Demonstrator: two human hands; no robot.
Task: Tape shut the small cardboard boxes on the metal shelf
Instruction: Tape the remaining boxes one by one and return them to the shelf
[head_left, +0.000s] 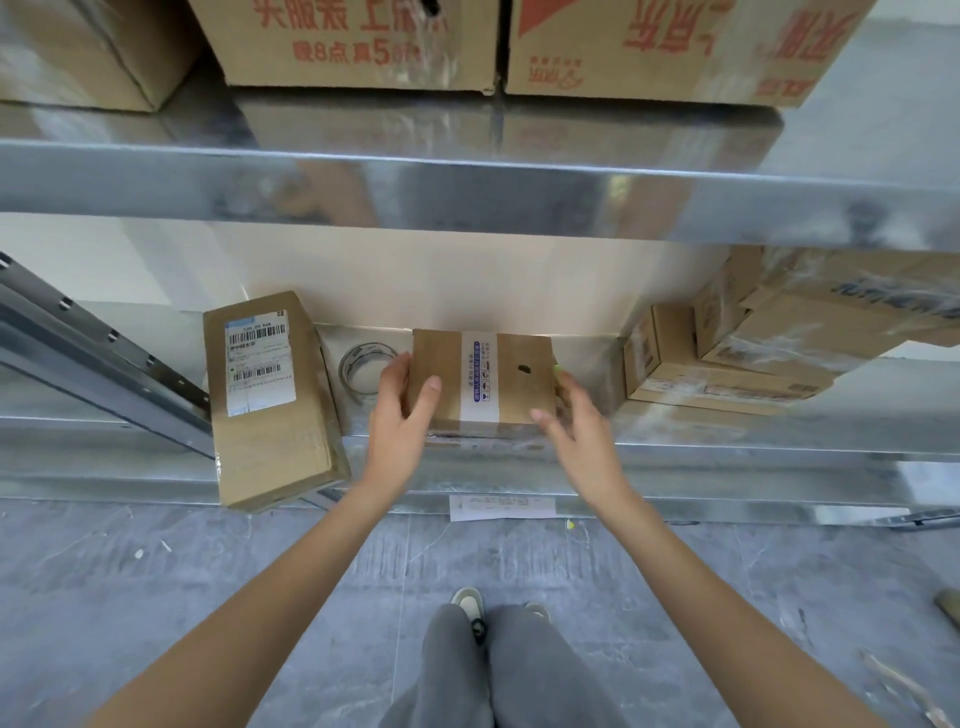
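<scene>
Grey concrete floor and a shiny galvanised metal shelf (675, 467) frame a person's two bare arms reaching in.

On the lower shelf's front edge sits a small brown cardboard box with a white printed tape strip (480, 379); the left hand (402, 410) grasps its left side, thumb on top, while the right hand (576, 415) hovers loose-fingered at its right corner. A clear tape roll (366, 371) stands just left.

Both forearms are bare up to the near edge of the picture, with no sleeve, watch or band in sight. The left hand (400, 410) and right hand (574, 423) wear no gloves or rings, and their nails look short and plain. Lower down are grey trousers (498, 670) of soft, loose cloth, and pale shoes (470, 608) with dark trim.
</scene>
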